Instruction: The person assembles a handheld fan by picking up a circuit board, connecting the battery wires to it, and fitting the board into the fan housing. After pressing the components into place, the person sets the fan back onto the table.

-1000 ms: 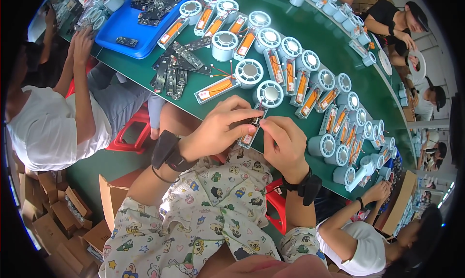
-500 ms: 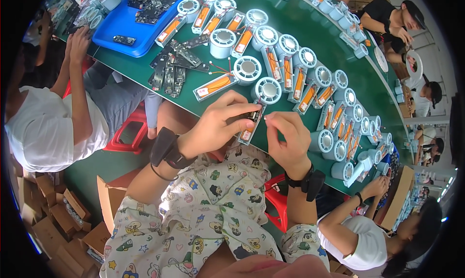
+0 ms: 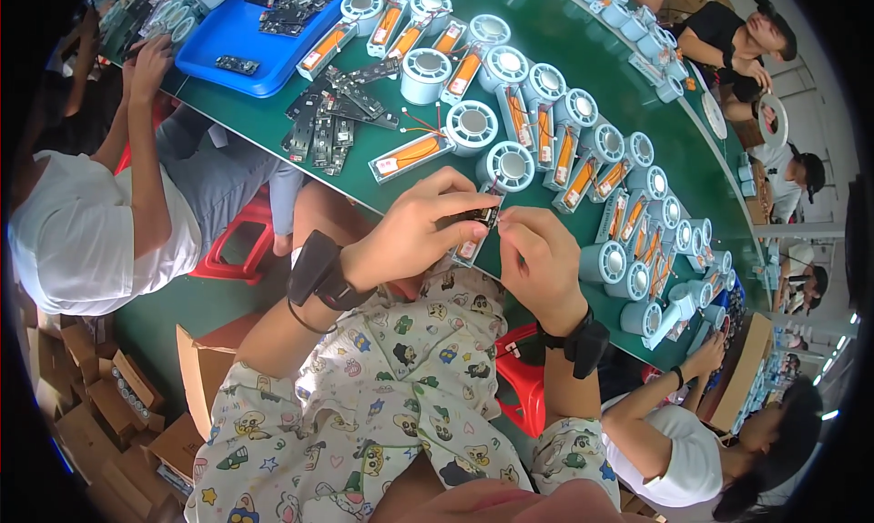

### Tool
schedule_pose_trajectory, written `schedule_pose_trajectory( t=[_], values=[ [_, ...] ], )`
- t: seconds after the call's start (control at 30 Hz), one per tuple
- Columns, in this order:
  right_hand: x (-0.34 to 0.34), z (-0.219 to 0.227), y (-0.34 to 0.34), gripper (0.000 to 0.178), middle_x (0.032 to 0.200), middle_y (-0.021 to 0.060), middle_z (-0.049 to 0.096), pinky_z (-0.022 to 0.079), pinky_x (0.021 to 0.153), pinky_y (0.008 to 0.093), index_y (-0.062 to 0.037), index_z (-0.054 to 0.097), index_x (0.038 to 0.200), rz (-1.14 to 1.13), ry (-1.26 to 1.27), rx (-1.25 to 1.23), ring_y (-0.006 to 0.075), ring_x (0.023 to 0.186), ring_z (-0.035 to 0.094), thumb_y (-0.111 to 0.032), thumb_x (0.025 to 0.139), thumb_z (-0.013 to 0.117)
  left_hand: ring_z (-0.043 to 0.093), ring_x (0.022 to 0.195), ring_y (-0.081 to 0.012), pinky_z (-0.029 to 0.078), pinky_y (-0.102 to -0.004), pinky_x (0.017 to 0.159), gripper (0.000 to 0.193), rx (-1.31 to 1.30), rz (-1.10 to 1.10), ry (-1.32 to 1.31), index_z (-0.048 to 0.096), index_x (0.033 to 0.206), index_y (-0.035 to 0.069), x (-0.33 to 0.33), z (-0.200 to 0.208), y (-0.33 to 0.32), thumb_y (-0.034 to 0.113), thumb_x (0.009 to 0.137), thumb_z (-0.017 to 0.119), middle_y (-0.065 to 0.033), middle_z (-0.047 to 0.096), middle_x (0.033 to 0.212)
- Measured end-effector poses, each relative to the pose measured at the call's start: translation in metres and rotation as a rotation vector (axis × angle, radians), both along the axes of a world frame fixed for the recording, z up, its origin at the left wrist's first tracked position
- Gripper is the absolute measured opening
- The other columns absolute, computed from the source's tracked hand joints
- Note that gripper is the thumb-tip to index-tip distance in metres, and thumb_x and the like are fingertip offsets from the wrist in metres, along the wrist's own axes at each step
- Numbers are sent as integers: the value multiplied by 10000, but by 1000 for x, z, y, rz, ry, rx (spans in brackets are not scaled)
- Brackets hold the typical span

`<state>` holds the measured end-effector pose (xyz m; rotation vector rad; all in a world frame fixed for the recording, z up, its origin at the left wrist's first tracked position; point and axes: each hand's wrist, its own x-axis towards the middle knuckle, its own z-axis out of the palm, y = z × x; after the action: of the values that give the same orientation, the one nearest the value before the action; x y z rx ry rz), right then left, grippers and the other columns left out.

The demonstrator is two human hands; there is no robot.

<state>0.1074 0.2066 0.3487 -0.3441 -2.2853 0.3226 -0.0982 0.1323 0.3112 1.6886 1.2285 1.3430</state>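
My left hand (image 3: 410,227) is closed, with a small black circuit board (image 3: 481,215) between thumb and fingers. The board is over the open handle (image 3: 467,251) of a light-blue device with a round, slotted head (image 3: 506,166), like a handheld fan. An orange battery shows partly in that handle beneath my fingers. My right hand (image 3: 544,264) is closed in a pinch, its fingertips at the board's right edge. What they pinch is too small to make out. Just left of the round head lies a similar unit (image 3: 414,157) with its orange battery and loose wires exposed.
Loose circuit boards (image 3: 320,141) lie piled at the table's near edge, beside a blue tray (image 3: 205,57) holding more. Rows of similar units (image 3: 564,154) stretch across the green table (image 3: 364,193) to the right. People sit close on both sides; cardboard boxes (image 3: 127,391) stand at lower left.
My right fingertips have moved in from just beside the board to its edge. The left hand keeps its hold on the board, which is slightly turned.
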Motion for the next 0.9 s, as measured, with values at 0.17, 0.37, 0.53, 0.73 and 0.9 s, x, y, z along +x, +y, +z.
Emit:
schedule_pose_trajectory(
  t=[0.17, 0.37, 0.53, 0.73, 0.9],
  values=[
    [3, 4, 4, 448, 1022, 134, 725, 599, 677, 371, -72, 592, 1151, -22, -18, 22, 312, 846, 739, 161, 801, 747, 659, 1013, -229, 538, -328, 876, 412, 11, -13, -31, 746, 1324, 54, 3, 0, 4, 70, 917, 810, -118, 659, 1140],
    [-1, 0, -11, 409, 1003, 135, 715, 592, 677, 365, -69, 614, 1110, -62, 34, -104, 305, 840, 733, 149, 792, 752, 636, 951, -260, 515, -371, 844, 442, 140, 152, 148, 768, 1288, 80, 11, -5, -7, 98, 854, 851, -87, 646, 1047],
    [-6, -3, -17, 335, 984, 135, 707, 582, 681, 347, -56, 643, 1035, -129, 83, -181, 286, 832, 726, 142, 790, 759, 614, 916, -261, 482, -379, 813, 463, 256, 260, 315, 777, 1266, 80, 16, 1, -11, 92, 813, 869, -75, 633, 1016],
    [-7, -4, -19, 299, 997, 130, 699, 572, 690, 329, -36, 674, 1045, -147, 115, -214, 266, 811, 709, 125, 811, 766, 614, 919, -261, 475, -378, 828, 421, 240, 314, 365, 779, 1239, 74, 22, 7, -18, 109, 827, 860, -75, 633, 1020],
    [-18, 17, -2, 246, 1049, 128, 684, 566, 690, 321, -27, 696, 1120, -265, 21, -432, 230, 791, 695, 60, 897, 754, 629, 963, -275, 488, -384, 864, 409, 180, 360, 350, 765, 1253, 62, 19, 4, -21, 154, 861, 842, -85, 639, 1052]
  ],
)
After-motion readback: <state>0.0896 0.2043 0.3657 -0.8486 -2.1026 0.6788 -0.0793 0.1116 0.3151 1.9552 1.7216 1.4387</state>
